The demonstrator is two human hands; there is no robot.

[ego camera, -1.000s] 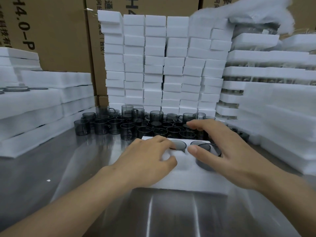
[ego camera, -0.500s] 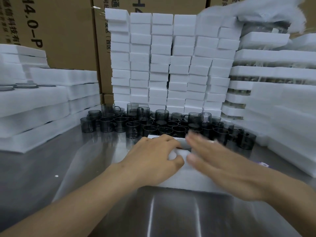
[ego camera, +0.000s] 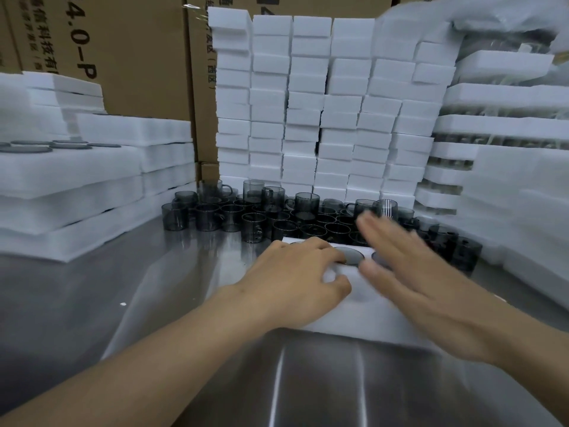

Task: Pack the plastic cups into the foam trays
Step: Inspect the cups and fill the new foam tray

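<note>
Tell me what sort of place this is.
Likely a factory packing station: stacks of white foam trays, printed cardboard cartons behind, and dozens of identical dark plastic cups on a steel bench.

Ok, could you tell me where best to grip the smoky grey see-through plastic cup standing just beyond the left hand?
Pinch the smoky grey plastic cup by its rim, from above on the near side. It stands upright, with other cups packed close behind and beside it, so only top and front look free. The left hand grips the white foam tray; the right hand looks free.
</note>
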